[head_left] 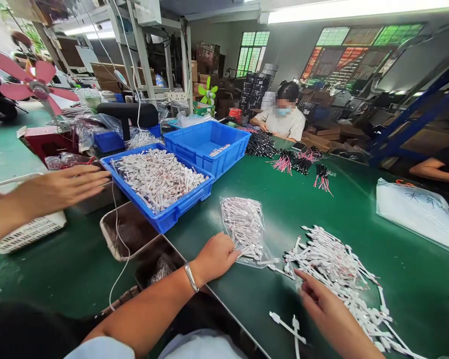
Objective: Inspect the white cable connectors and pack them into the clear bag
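My left hand [216, 257], with a silver bracelet at the wrist, is closed on the near edge of a clear plastic bag [243, 224] packed with white cable pieces. My right hand [324, 304] reaches toward a loose pile of white cable pieces [340, 271] on the green table [292, 209]. Its fingers are stretched out and touch the pile's near edge. Two stray white pieces [290, 326] lie just left of that hand.
A blue bin [164, 219] heaped with white pieces and an almost bare blue bin [209, 137] stand behind. A co-worker's hand [60, 188] reaches in from the left. Metal trays [114, 239] sit at the table edge. A white bag [415, 209] lies right; another person [284, 117] sits opposite.
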Tool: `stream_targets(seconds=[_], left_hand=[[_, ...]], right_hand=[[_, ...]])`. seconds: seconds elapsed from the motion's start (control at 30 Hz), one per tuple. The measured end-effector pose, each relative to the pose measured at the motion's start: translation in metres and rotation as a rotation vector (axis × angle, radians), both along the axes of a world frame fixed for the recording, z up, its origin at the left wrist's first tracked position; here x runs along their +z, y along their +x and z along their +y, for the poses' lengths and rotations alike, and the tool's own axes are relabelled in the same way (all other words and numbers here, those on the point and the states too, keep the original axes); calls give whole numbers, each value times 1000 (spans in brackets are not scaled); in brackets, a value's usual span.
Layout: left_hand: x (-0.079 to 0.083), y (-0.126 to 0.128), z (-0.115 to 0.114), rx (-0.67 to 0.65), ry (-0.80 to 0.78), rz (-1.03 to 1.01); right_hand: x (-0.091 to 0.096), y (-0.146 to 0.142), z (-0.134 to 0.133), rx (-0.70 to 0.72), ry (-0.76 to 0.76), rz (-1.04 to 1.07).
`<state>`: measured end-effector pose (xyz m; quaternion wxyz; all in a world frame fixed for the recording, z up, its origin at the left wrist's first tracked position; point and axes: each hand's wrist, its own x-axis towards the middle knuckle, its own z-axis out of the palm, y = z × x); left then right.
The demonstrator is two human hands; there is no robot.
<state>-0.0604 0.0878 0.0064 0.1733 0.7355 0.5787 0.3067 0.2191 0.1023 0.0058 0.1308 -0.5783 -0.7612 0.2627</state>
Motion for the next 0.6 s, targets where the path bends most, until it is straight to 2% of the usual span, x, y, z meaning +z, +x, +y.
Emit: stream_targets(seconds=[0.27,0.5,0.6], left_hand=[[0,-10,-3,103,0,-89],[1,-15,-4,203,17,-205],[0,-17,-3,224,8,-209]], right_hand=[[-2,-1,1,-10,42,130],[4,-6,-4,-54,-132,356],[8,-12,-10,-165,-181,442]])
